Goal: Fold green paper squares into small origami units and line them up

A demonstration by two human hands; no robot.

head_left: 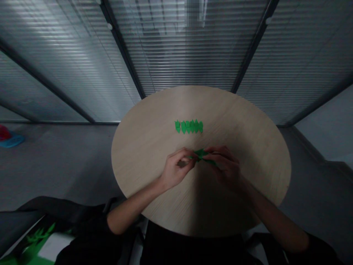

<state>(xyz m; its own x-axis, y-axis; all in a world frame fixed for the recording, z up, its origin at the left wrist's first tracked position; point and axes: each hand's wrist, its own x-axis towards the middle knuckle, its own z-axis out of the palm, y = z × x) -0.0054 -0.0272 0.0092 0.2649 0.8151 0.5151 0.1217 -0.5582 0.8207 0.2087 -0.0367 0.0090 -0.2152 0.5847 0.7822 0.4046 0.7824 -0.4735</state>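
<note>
Over the near middle of the table, my left hand point(180, 163) and my right hand point(224, 165) meet at a small green folded piece point(200, 154). My left thumb and fingertips pinch its left end. The fingers of my right hand close on its right side and hide part of it. The piece looks like thin folded paper or felt, but its exact kind is too small to tell. Farther back on the table lies a row of several small green leaf-shaped pieces point(189, 126), side by side, with a narrow gap after the leftmost one.
The round wooden table point(143, 129) stands before me, close to glass panels with blinds point(187, 55). At lower left, green material and a white sheet point(55, 246) sit beside a dark chair point(63, 208). A blue and red object point(11, 140) is on the floor at far left.
</note>
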